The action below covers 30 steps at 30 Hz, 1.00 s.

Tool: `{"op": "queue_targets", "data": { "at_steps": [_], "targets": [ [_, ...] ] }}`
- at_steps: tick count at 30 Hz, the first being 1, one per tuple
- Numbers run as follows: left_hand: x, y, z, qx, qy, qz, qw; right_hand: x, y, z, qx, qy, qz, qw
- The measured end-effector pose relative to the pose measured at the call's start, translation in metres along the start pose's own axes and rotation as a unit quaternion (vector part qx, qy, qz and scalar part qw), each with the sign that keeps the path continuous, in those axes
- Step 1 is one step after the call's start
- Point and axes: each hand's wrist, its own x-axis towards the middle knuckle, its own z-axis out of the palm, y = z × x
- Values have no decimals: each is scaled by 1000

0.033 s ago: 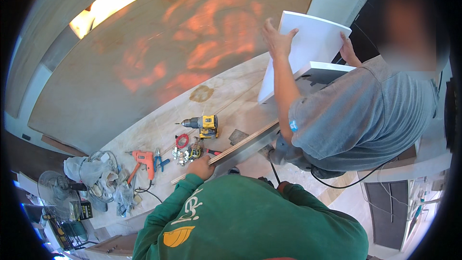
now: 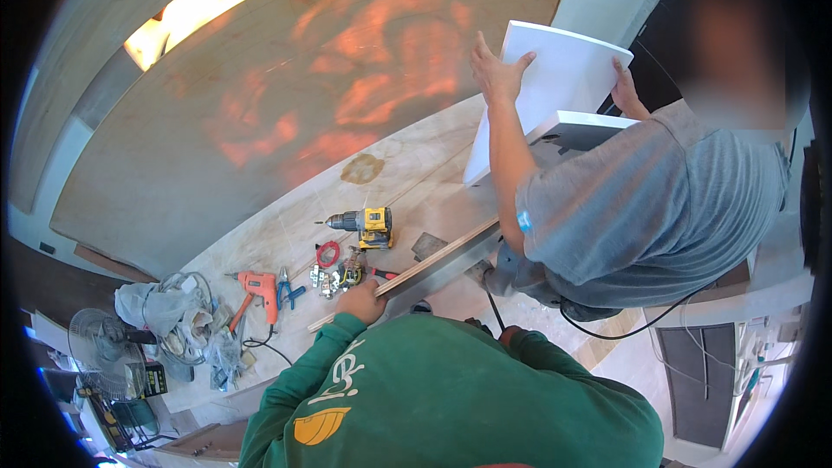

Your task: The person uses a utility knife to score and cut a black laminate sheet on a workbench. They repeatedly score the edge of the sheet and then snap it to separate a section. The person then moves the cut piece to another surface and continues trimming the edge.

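Note:
My left hand (image 2: 360,302) is closed over the edge of a long board (image 2: 438,262) that slants up to the right in front of my chest. Low on the right, my right hand (image 2: 511,335) shows only in part beside my green shirt. Its fingers look closed near a thin dark rod or cord (image 2: 495,310), but what they hold is hidden. Just beyond my left hand lie several metal hinges (image 2: 326,280), a red coil (image 2: 328,253) and a red-and-black handle (image 2: 384,274). A yellow-and-black cordless drill (image 2: 374,227) lies farther off.
A co-worker (image 2: 641,199) at the right holds a white panel (image 2: 555,69) in both hands. Leftward lie an orange corded drill (image 2: 257,288), blue pliers (image 2: 287,290) and crumpled plastic bags (image 2: 195,321). A fan (image 2: 102,338) stands far left. A large brown panel (image 2: 199,139) spans the back.
The co-worker's raised forearm and hand have shifted very slightly left. My hands and the board look the same.

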Motion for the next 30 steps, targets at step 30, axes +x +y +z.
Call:
{"op": "queue_targets", "data": {
  "at_steps": [30],
  "targets": [
    [2,5,6,-12,3,15,1000,64,69,64,-168,47,-14,985]
  ]
}}
